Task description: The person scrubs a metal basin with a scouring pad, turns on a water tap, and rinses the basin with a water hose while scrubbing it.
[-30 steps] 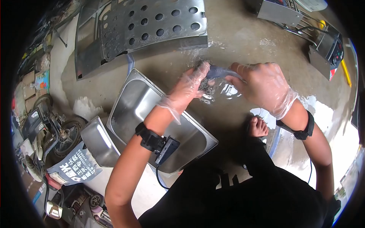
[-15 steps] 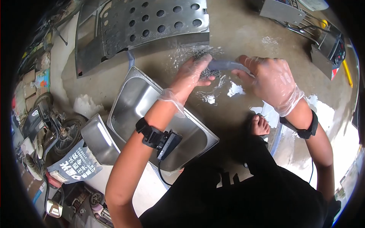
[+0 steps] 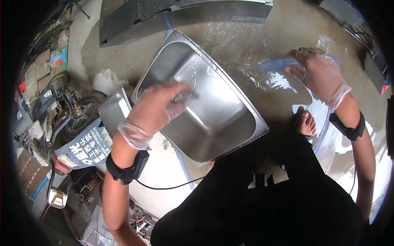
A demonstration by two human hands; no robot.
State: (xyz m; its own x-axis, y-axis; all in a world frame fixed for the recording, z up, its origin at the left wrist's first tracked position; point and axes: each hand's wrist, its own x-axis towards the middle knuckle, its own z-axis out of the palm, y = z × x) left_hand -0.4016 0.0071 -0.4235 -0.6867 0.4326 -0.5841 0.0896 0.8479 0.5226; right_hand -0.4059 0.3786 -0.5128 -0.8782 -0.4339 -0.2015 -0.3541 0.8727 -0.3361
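My gloved left hand (image 3: 154,106) is closed around a steel wool scourer (image 3: 184,96) above the large stainless steel sink basin (image 3: 223,110). The basin lies at an angle, its inside wet with drops. In my gloved right hand (image 3: 322,76) is a clear bluish hose (image 3: 279,64). Its end points left, over the wet floor beyond the basin, and water ripples there. A smaller steel pan (image 3: 113,112) sits left of the large basin, partly behind my left hand.
A metal housing (image 3: 123,22) stands at the top left, and another metal appliance (image 3: 347,16) is at the top right. A printed sign sheet (image 3: 88,141) and a motorbike wheel (image 3: 86,112) are on the left. My bare foot (image 3: 307,123) rests on the wet floor (image 3: 262,96).
My left hand has moved from the hose's end down to above the basin, carrying the scourer. The hose and my right hand are now apart from it. The view has shifted.
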